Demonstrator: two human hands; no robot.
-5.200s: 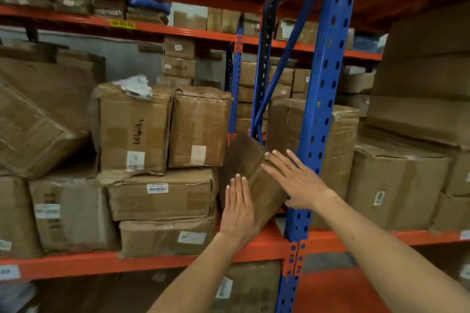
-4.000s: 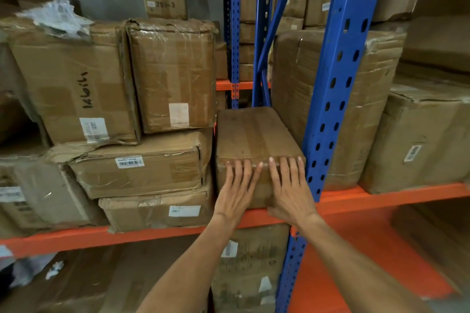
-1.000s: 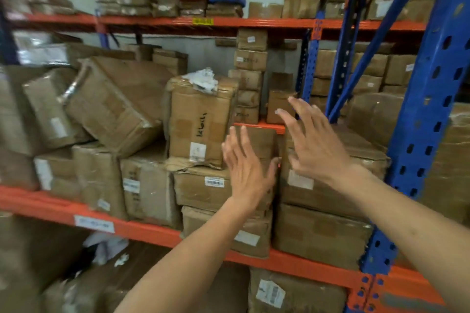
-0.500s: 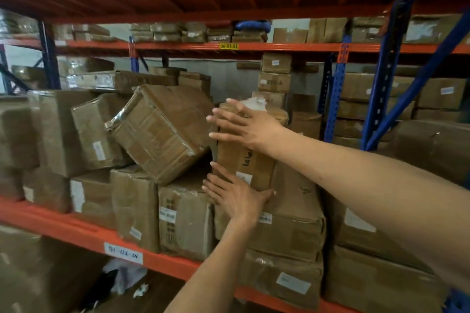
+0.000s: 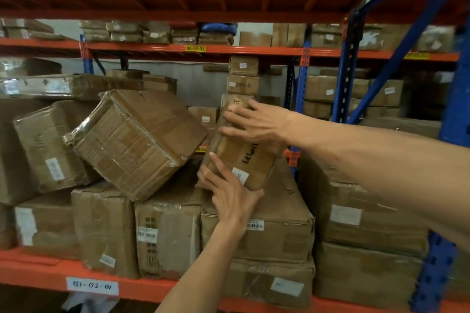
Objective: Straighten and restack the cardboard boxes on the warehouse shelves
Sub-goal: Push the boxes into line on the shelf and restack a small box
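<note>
A cardboard box with black handwriting (image 5: 244, 157) stands tilted on top of a wider flat box (image 5: 284, 223) in the middle of the shelf. My right hand (image 5: 254, 122) grips its upper left edge, fingers curled over the top. My left hand (image 5: 229, 193) presses against its lower left corner, fingers spread along the side. To the left, a large taped box (image 5: 134, 140) leans diagonally, resting on an upright box (image 5: 167, 231) below it.
Several more boxes fill the shelf to the left (image 5: 48, 145) and right (image 5: 361, 213). The orange front beam (image 5: 38, 272) carries a white label. A blue upright (image 5: 432, 277) stands at the right. Further racks with boxes stand behind.
Both hands have closed onto the handwritten box, which now tilts to the left. The view has come closer to the shelf.
</note>
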